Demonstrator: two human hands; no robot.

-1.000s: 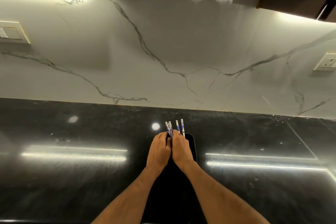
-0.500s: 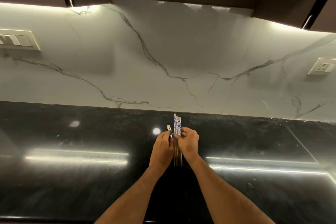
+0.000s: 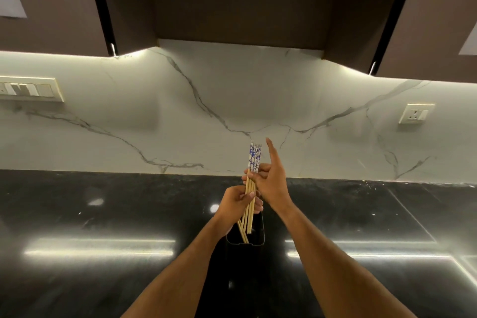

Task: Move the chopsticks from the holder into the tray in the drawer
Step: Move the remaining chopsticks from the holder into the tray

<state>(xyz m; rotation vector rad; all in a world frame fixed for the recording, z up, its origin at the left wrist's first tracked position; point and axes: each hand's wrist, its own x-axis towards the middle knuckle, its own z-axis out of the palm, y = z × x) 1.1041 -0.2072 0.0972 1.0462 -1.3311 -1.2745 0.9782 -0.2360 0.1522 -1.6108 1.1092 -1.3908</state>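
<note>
Above the black holder on the dark countertop, my left hand and right hand both grip the bundle of chopsticks, right index finger pointing up. Their tips seem barely inside the holder's mouth.

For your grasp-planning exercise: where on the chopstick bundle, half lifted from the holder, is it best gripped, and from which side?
Probably grip the chopstick bundle on its bare wooden middle from the side, as both hands do: the sticks stand near upright, and their lower tips hang around the holder mouth.
</note>
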